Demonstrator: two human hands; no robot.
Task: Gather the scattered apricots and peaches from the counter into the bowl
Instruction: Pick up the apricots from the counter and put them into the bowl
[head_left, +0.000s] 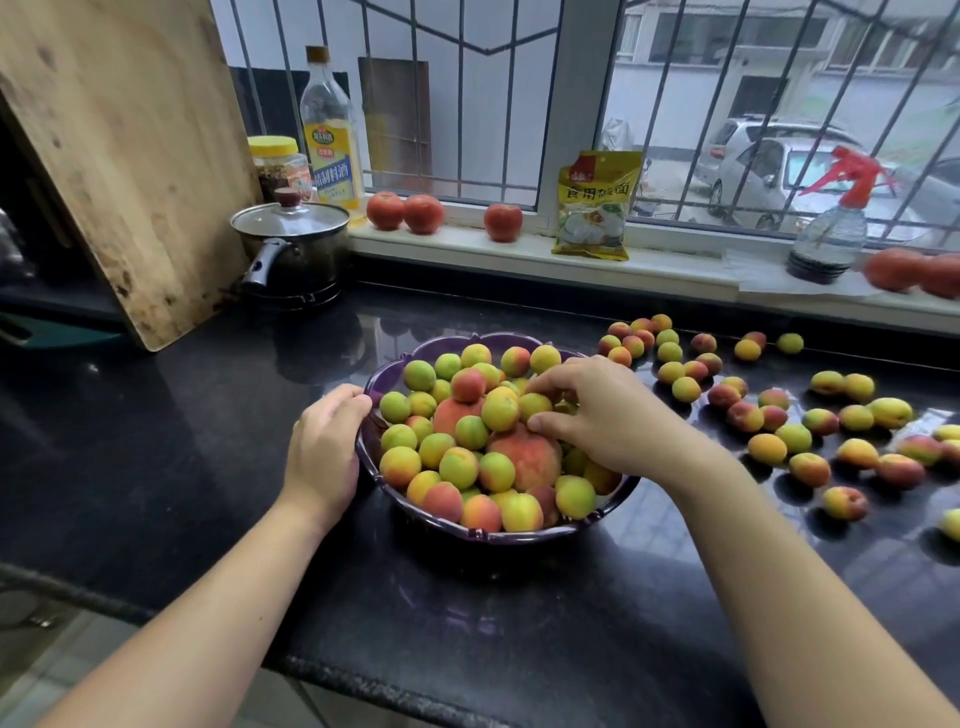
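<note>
Your black table (467, 623) runs under the barred window, with one big wooden cutting board (119, 156) leaning at the far left. Beside it stands one lidded steel pot (291, 244), and behind that one tall bottle of cooking wine (330, 135) and one yellow-capped jar (275, 163). On the sill you have five red tomatoes: three (423, 213) left of one yellow food packet (595, 205), two at the far right edge next to one red-topped spray bottle (831, 228).

The single purple bowl (467, 532) sits in the middle of the table, heaped with fruit: two large peaches (527, 457) among some three dozen small apricots. About three dozen more scattered apricots (779, 421) lie loose on the table to the right of the bowl, well apart from both hands.

Your left hand (324, 447) has its grip clenched on the bowl's left rim, fingers curled over the edge. Your right hand (608, 410) is over the heap, its grip grasping a yellow-green apricot (535, 405) between curled fingers and thumb, that apricot touching its neighbours at the top of the pile.
</note>
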